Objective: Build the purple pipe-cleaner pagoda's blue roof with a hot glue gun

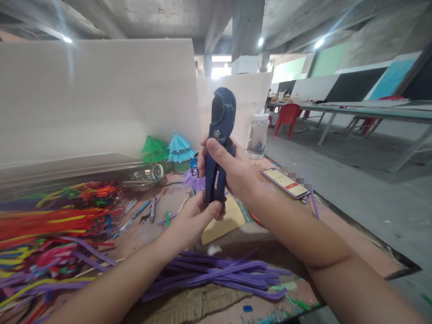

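A dark blue hand tool (223, 112), with a rounded head and two handles, stands upright in front of me at the middle of the view. My left hand (202, 213) is closed round the lower ends of its handles. Higher up, my right hand (232, 166) wraps the tool just below its pivot, the thumb lying across the front. Below my hands, purple fuzzy strips (216, 272) lie in a loose bundle on brown cardboard (195, 306). Behind the tool is a yellow sheet (224, 222), partly hidden by my left hand.
Colourful strips (50, 220) pile up at the left. Green (154, 149) and blue (180, 147) paper umbrellas stand before a white board (101, 99). A clear jar (258, 137) and a phone (286, 182) are at the right. Pens (153, 209) lie left of my hands.
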Demonstrator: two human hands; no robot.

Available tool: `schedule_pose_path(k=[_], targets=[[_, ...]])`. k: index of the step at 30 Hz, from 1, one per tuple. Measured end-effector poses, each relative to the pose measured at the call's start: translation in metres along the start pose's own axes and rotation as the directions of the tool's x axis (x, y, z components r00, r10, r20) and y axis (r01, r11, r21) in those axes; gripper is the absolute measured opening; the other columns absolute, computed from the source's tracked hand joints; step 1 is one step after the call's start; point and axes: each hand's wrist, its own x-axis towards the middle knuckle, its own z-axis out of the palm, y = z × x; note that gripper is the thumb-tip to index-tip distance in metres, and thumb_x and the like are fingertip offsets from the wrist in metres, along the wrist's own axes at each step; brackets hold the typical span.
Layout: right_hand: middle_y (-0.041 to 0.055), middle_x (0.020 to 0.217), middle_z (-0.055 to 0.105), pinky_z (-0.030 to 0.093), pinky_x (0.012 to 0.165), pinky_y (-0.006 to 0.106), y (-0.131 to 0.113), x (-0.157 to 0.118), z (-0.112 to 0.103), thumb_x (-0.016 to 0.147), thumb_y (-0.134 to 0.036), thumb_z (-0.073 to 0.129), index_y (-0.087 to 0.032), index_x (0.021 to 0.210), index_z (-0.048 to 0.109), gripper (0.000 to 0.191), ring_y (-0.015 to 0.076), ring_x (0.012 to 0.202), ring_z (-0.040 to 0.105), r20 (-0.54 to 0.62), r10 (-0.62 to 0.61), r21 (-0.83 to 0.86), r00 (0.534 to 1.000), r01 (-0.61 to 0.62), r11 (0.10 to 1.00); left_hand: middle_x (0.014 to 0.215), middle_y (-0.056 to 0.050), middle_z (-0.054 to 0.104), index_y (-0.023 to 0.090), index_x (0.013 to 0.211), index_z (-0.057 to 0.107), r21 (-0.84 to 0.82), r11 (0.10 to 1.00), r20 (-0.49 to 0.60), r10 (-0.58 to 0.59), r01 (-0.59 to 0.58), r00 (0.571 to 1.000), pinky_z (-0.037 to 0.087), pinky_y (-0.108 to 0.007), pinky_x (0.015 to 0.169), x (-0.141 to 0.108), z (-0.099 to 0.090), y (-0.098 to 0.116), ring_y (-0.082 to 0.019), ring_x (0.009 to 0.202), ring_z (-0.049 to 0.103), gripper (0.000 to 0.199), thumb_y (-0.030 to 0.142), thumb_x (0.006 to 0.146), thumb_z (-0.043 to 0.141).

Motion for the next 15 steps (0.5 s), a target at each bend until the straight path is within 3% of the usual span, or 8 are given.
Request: schedule_pose_path(k=[3, 5, 7, 9, 11, 13, 15], targets=[[-0.003, 0.071, 0.064, 0.054, 0.061, 0.025, 0.001, 0.001, 0.0, 0.075, -0.062, 0.075, -0.022, 0.089, 0.058, 0.045, 0.0123, 0.066, 0.063, 0.157, 0.066, -0.022, 0.985, -0.063, 0.998, 0.064, 0.001, 0.05, 0.019, 0.077, 0.051, 0.084, 0.996, -0.051, 0.048, -0.043, 0.998, 0.042, -0.028, 0.06, -0.002, -0.004, 0.006, -0.014, 0.06, 0.048, 0.062, 0.079, 0.085, 0.043], [-0.0005, 0.074, 0.066, 0.054, 0.057, 0.025, -0.002, -0.001, 0.0, 0.078, -0.066, 0.07, -0.021, 0.083, 0.06, 0.047, 0.0126, 0.064, 0.064, 0.255, 0.186, -0.105, 0.949, -0.165, 0.981, 0.061, 0.001, 0.048, 0.019, 0.071, 0.05, 0.158, 0.985, -0.062, 0.075, -0.064, 0.995, 0.039, -0.028, 0.057, -0.003, -0.01, 0.011, -0.013, 0.059, 0.045, 0.063, 0.08, 0.085, 0.042], [0.0003, 0.071, 0.065, 0.051, 0.049, 0.026, -0.01, -0.002, -0.003, 0.082, -0.07, 0.062, -0.02, 0.076, 0.059, 0.051, 0.012, 0.055, 0.062, 0.255, 0.255, -0.191, 0.933, -0.21, 0.959, 0.064, 0.0, 0.052, 0.018, 0.075, 0.054, 0.191, 0.979, -0.051, 0.082, -0.071, 0.995, 0.04, -0.026, 0.058, -0.003, -0.018, 0.019, -0.013, 0.061, 0.047, 0.059, 0.075, 0.086, 0.049], [-0.0021, 0.06, 0.058, 0.047, 0.044, 0.026, -0.024, 0.001, -0.015, 0.082, -0.072, 0.06, -0.021, 0.075, 0.057, 0.052, 0.0114, 0.046, 0.056, 0.137, 0.165, -0.241, 0.977, -0.129, 0.962, 0.07, 0.0, 0.057, 0.017, 0.089, 0.061, 0.192, 0.979, -0.059, 0.08, -0.068, 0.995, 0.043, -0.025, 0.06, -0.003, -0.028, 0.027, -0.013, 0.064, 0.051, 0.051, 0.067, 0.086, 0.058], [-0.0053, 0.055, 0.05, 0.043, 0.043, 0.026, -0.041, 0.009, -0.039, 0.078, -0.072, 0.066, -0.022, 0.08, 0.055, 0.051, 0.0106, 0.043, 0.049, -0.025, -0.027, -0.302, 0.999, 0.018, 0.953, 0.073, 0.0, 0.059, 0.017, 0.102, 0.064, 0.204, 0.977, -0.116, 0.085, -0.06, 0.99, 0.046, -0.025, 0.062, -0.001, -0.039, 0.035, -0.013, 0.066, 0.054, 0.047, 0.061, 0.086, 0.063], [-0.0067, 0.056, 0.044, 0.036, 0.041, 0.025, -0.054, 0.019, -0.073, 0.08, -0.073, 0.062, -0.023, 0.088, 0.055, 0.051, 0.009, 0.041, 0.04, -0.134, -0.117, -0.418, 0.984, 0.051, 0.907, 0.074, 0.0, 0.06, 0.017, 0.105, 0.066, 0.254, 0.966, -0.2, 0.103, -0.049, 0.974, 0.048, -0.025, 0.063, 0.0, -0.05, 0.041, -0.013, 0.066, 0.056, 0.043, 0.055, 0.086, 0.065], [-0.0039, 0.062, 0.049, 0.039, 0.047, 0.028, -0.061, 0.029, -0.111, 0.089, -0.067, 0.054, -0.023, 0.098, 0.055, 0.045, 0.0102, 0.045, 0.042, -0.296, -0.186, -0.655, 0.937, -0.058, 0.754, 0.073, 0.0, 0.061, 0.017, 0.105, 0.067, 0.297, 0.954, -0.266, 0.114, -0.031, 0.957, 0.049, -0.025, 0.063, 0.001, -0.059, 0.045, -0.013, 0.066, 0.057, 0.038, 0.05, 0.086, 0.065]])
